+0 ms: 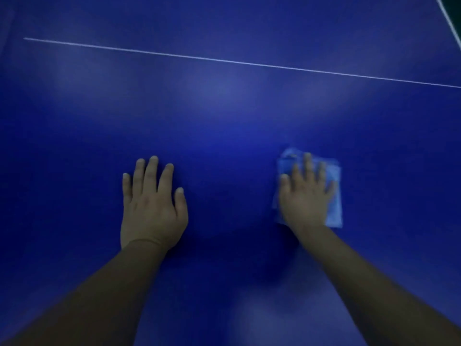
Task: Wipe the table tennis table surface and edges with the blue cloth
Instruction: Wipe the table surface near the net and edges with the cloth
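Note:
The dark blue table tennis table [224, 116] fills nearly the whole view. A light blue cloth [334, 203], folded into a rough rectangle, lies flat on it at centre right. My right hand [304, 193] presses down on the cloth with its fingers spread and straight, and it looks motion-blurred. My left hand [152, 203] rests flat on the bare table to the left of the cloth, palm down, fingers straight and close together. Both forearms reach in from the bottom of the view.
A thin white line [239, 61] crosses the table beyond my hands, sloping down to the right. The table's white-edged border [449, 18] shows at the top right corner, with dark floor past it.

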Available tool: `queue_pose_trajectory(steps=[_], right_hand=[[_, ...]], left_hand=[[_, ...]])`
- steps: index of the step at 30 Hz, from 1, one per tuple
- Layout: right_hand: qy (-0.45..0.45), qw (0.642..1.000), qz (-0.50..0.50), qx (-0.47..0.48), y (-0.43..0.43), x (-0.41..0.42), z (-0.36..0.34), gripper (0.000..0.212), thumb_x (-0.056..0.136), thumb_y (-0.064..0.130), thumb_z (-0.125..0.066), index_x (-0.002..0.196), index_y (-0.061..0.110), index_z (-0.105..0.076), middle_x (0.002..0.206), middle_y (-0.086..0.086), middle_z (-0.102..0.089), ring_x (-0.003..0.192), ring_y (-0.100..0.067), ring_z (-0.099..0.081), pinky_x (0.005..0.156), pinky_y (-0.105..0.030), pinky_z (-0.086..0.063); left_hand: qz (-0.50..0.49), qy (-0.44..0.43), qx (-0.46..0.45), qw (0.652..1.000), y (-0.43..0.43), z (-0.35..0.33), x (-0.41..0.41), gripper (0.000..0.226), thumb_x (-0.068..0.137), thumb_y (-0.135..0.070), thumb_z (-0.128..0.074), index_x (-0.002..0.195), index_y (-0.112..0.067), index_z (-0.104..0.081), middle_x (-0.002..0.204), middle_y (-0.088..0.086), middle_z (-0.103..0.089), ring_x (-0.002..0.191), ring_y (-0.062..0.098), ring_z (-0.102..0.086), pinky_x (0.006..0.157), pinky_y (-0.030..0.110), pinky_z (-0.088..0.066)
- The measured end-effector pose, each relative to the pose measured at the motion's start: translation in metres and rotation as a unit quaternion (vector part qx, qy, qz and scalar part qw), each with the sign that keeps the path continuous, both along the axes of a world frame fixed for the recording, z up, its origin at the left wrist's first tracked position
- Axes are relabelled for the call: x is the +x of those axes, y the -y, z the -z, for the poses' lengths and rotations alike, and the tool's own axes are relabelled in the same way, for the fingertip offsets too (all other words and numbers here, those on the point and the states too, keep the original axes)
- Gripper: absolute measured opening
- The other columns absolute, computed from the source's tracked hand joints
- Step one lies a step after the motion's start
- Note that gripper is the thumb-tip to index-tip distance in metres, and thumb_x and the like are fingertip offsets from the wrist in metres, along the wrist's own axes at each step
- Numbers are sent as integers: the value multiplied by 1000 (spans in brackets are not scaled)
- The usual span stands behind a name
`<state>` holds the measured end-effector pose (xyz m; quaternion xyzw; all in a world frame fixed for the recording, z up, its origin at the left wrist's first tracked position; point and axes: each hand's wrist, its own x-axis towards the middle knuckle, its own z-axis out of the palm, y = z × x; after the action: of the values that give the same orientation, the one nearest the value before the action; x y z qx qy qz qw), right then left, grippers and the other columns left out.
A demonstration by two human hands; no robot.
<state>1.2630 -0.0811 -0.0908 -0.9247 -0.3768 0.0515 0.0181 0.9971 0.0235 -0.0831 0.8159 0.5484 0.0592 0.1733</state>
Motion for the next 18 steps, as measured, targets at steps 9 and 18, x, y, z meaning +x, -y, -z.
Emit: queue_pose_trajectory(steps=[9,18], right_hand=[[-59,959,-275,33,-273,-89,3,55,104,50,-26,157,38,-25,167,6,-16,154,-28,-6,118,-64,-1],[-50,998,32,17,-210,48,-2,57,104,48,-22,159,34,-18,169,4,-7,154,-33,0,117,-67,1]], left_hand=[[2,-9,37,999,-3,1,0,61,97,-40,-30,145,-8,-49,159,17,-34,151,35,-20,124,51,-7],[7,-33,25,999,-2,-3,3,61,98,-40,-30,147,-7,-47,160,18,-30,153,35,-16,125,48,0]])
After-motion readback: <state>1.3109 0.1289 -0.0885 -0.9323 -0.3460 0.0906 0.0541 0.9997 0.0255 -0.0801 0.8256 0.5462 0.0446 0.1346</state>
